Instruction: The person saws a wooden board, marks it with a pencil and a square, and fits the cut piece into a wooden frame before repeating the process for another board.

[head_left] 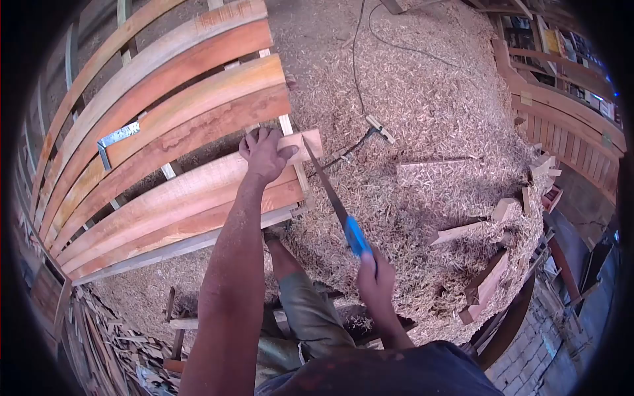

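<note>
My right hand (376, 277) is closed around the blue handle of a handsaw (333, 198). The saw's blade slants up and left, and its tip end lies at the overhanging end of a wooden board (191, 183). On that board, close to the cut end, my left hand (265, 155) grips with its fingers curled over the far edge and the thumb towards the saw. A dark line crosses the board where the blade meets it. More planks lie side by side beyond, over crosswise battens.
A metal try square (119, 138) rests on the planks at left. Wood shavings (422, 105) cover the floor, with a corded tool part (380, 130) lying on them. Offcuts (489, 284) are scattered at right. A slatted wooden frame (568, 138) stands at far right.
</note>
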The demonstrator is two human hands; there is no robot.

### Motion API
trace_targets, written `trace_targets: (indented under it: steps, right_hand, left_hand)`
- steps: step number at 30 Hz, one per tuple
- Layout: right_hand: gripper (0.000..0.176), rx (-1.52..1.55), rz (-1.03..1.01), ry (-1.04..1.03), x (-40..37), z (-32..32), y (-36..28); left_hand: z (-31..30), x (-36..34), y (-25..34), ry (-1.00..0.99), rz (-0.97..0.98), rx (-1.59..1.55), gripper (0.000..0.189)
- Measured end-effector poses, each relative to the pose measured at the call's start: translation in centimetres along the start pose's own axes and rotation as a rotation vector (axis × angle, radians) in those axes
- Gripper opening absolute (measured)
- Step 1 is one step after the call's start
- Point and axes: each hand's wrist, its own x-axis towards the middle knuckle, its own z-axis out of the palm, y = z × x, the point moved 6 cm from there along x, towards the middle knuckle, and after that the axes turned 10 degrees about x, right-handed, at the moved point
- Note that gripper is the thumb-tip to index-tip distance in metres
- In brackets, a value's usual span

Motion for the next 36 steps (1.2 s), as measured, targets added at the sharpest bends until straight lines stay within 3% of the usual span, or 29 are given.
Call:
trace_targets:
  steps: [2,4,6,9,12,14,16,18,20,23,25,27,29,32,36]
  right_hand:
    - [0.042,0.028,0.019,0.021,4.8,3.4,0.6]
    - [0.045,0.039,-0.173,-0.003,12.2,8.1,1.1]
    - [0.044,0.002,-0.147,-0.088,15.8,10.0,-3.0]
    - [0.043,0.039,-0.169,-0.053,10.6,7.4,-2.2]
    - [0.042,0.113,-0.023,0.014,-1.5,0.4,0.0]
    - [0.042,0.045,-0.049,0.001,-2.5,-0.7,0.0]
    - [0.041,-0.057,-0.128,0.053,0.3,1.5,0.3]
    - [0.038,0.090,-0.135,0.013,8.2,6.8,0.2]
    - [0.038,0.031,-0.318,0.021,14.9,11.0,-1.2]
    - [0.037,0.068,-0.231,-0.059,14.4,10.1,-2.9]
    - [0.037,0.071,-0.115,0.026,7.4,5.9,-0.3]
    - [0.038,0.024,-0.122,0.079,-0.4,1.1,1.4]
    - [0.040,0.050,-0.045,0.045,-2.9,-0.4,1.9]
    - [0.040,0.063,-0.021,0.065,2.7,3.1,2.8]
    - [0.039,0.070,-0.270,-0.011,13.2,9.7,-0.3]
  left_hand:
    - [0.1,-0.1,0.0,-0.009,0.016,0.027,0.057]
    - [-0.3,0.4,0.0,0.054,0.016,0.023,0.058]
    - [0.3,-0.6,-0.1,0.039,0.014,0.013,0.058]
    - [-0.6,0.5,0.1,-0.016,0.018,-0.008,0.059]
    - [-0.2,-0.1,0.2,-0.073,-0.001,-0.021,0.058]
    - [-0.3,-0.1,0.2,-0.066,-0.002,-0.017,0.058]
    - [-0.4,-0.4,0.4,-0.078,0.021,0.026,0.059]
    - [-1.2,0.3,0.4,-0.043,0.030,0.052,0.060]
    - [-1.0,-0.4,0.6,-0.013,0.022,0.040,0.062]
    - [-0.9,-0.3,0.4,-0.044,0.039,0.016,0.062]
    - [-1.3,0.0,0.5,-0.050,0.017,0.002,0.061]
    - [-0.9,-0.3,0.5,-0.090,0.003,0.006,0.062]
    - [-1.0,-0.2,0.6,-0.055,0.008,0.001,0.063]
    - [-0.6,-0.8,0.6,-0.046,0.026,0.029,0.064]
    - [-1.3,-0.2,0.5,-0.026,0.011,0.019,0.063]
